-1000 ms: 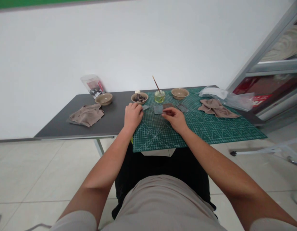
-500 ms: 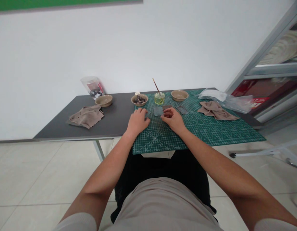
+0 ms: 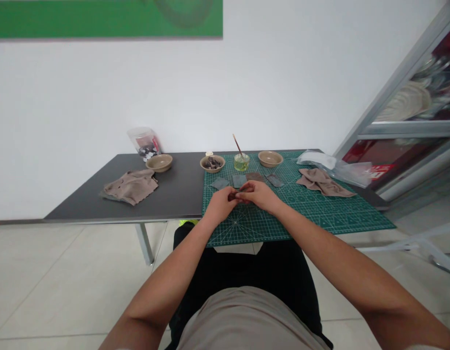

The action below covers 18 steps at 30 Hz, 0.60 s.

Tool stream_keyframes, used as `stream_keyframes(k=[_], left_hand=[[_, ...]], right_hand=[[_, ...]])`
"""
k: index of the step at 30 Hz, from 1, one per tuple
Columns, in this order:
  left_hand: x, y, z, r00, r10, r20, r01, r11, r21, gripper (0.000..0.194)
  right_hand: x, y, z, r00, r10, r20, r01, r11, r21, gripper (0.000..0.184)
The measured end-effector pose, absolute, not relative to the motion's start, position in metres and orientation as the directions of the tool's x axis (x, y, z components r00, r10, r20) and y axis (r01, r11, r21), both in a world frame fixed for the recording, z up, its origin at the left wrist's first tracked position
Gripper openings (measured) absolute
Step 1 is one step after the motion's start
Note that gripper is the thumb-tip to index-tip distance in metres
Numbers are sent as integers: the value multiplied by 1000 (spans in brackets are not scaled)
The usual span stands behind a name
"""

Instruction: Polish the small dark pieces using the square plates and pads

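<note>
My left hand [image 3: 221, 204] and my right hand [image 3: 262, 196] meet over the green cutting mat [image 3: 301, 209]. The fingers of both are closed together at the tips, around something small and dark that they mostly hide. Just beyond the fingers lie thin flat pieces: a grey one [image 3: 219, 183] at the left, another grey square [image 3: 239, 180] in the middle, a brown square [image 3: 254, 176] and a dark grey piece [image 3: 274, 180] at the right. Behind them stands a glass jar [image 3: 241, 163] of yellowish liquid with a brush [image 3: 236, 143] leaning in it.
A bowl of dark chunks [image 3: 212, 165] sits left of the jar, a tan bowl [image 3: 270, 158] right of it. Farther left are another bowl [image 3: 159, 163], a plastic tub [image 3: 142, 141] and a brown cloth [image 3: 132, 187]. A second cloth [image 3: 323, 183] and a plastic bag [image 3: 351, 171] lie right.
My hands have come together; before, the left was spread at the mat's left and the right was apart from it. The grey piece formerly by my left hand now shows. The view has tilted up.
</note>
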<state>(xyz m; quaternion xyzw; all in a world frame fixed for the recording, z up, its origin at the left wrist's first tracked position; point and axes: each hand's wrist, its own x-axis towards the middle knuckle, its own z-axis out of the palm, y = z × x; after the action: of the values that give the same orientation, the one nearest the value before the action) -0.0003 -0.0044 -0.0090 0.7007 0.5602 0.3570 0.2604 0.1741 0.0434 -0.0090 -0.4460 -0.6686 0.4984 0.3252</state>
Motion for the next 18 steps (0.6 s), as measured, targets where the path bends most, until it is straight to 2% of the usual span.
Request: stream_keyframes(k=[2,4,9,14,18], left_hand=[[-2,-4,-14,82,984,155,494,-176,851,11],[-3,-2,-16,68,989,129,403,-145,904,17],[-3,-1,-15,67,993,98,305,-113,946,14],[-4,2,-18,124,990,71,235,-99,967,12],[-4,0,-20,103,993,65,225,-87,970,12]], right_hand=[[176,52,6,-386,923,1,376,158,-913,29],[177,65,25,-340,936,95,453,252,-855,24],[174,117,61,-154,953,260,577,300,-759,21],[164,176,67,-8,918,398,617,317,-720,49],[151,210,68,46,922,385,583,288,-760,67]])
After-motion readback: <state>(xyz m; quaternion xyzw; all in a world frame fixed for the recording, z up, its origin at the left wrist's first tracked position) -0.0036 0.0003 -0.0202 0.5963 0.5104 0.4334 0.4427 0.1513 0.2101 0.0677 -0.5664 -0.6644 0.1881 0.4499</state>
